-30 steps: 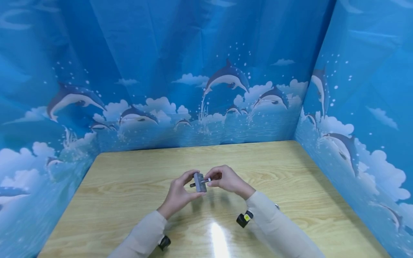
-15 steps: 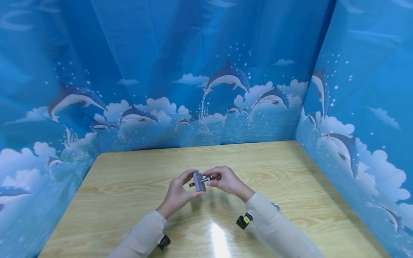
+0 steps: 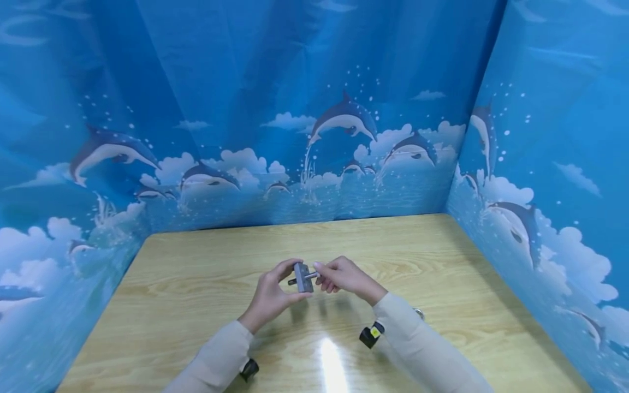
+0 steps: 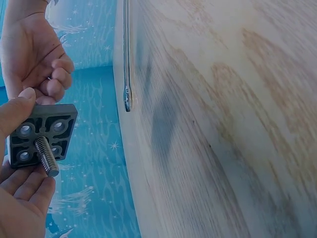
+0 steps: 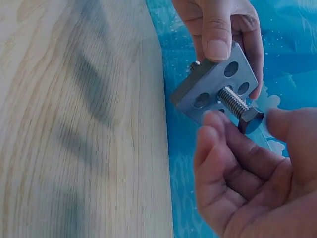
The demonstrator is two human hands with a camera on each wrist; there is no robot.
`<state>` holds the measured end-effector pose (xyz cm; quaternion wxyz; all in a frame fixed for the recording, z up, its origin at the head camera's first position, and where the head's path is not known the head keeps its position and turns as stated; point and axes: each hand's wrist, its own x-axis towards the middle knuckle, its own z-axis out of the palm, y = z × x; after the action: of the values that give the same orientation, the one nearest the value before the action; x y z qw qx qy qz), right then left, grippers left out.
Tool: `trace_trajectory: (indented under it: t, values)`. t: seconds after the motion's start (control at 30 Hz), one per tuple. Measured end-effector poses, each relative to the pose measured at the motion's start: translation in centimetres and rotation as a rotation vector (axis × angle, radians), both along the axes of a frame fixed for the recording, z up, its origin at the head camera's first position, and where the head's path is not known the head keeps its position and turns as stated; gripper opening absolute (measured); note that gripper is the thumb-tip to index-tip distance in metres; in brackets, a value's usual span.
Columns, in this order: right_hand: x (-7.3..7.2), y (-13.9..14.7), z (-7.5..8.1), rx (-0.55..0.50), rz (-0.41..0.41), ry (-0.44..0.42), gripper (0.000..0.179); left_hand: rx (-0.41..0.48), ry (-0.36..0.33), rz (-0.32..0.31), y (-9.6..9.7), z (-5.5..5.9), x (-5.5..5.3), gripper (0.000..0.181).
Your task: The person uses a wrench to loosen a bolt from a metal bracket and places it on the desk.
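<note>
My left hand (image 3: pixel 272 295) grips a grey square plate (image 3: pixel 303 277) by its edges, thumb on one side and fingers on the other. Several round holes sit around the plate's middle. Through its centre runs a hex bolt (image 5: pixel 234 103), its threaded end (image 4: pixel 47 157) sticking out of the ribbed back in the left wrist view. The bolt's head stands well off the plate's face. My right hand (image 3: pixel 345 275) has its thumb and index finger at that head, thumb on one side and the curled fingers below. Both hands are raised above the table.
A metal wrench (image 4: pixel 127 54) with a ring end lies on the wooden table (image 3: pixel 206 267); in the head view my right sleeve (image 3: pixel 417 338) covers most of it. Blue dolphin-print curtains (image 3: pixel 236 120) stand along the table's back and sides.
My right hand has turned at the bolt head: its thumb now lies higher and its fingers have swung down underneath. The left hand and plate stay nearly in place.
</note>
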<state>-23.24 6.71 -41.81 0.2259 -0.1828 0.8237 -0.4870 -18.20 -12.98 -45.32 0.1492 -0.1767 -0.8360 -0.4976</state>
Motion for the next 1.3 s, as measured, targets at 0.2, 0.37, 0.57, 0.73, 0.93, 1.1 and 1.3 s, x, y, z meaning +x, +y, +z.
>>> trace_trajectory:
  t: [0.2,0.37,0.57,0.73,0.93,1.1,1.3]
  values:
    - [-0.1,0.0,0.2,-0.015,0.014,0.081,0.028,0.009,-0.030,-0.007,-0.1,-0.1,0.0,0.067]
    - [-0.2,0.0,0.1,-0.047,0.037,0.218,0.023,0.039,-0.056,0.006,0.1,1.0,0.4,0.068]
    - [0.1,-0.3,0.3,-0.056,0.050,0.321,0.025,0.039,-0.048,0.006,-0.2,0.4,-0.1,0.069]
    - [0.2,-0.4,0.2,-0.051,0.059,0.327,0.025,0.027,-0.039,0.002,-0.3,0.3,0.0,0.070]
    - [0.1,-0.2,-0.1,-0.023,0.100,0.243,0.033,0.023,-0.030,0.007,-0.3,0.1,0.0,0.068]
    - [0.0,0.0,-0.1,-0.055,0.051,0.043,0.050,0.012,-0.002,0.007,-0.3,0.1,0.0,0.067]
    - [0.1,-0.1,0.2,-0.040,0.009,-0.066,0.059,0.019,-0.009,0.009,-0.4,0.1,0.0,0.069]
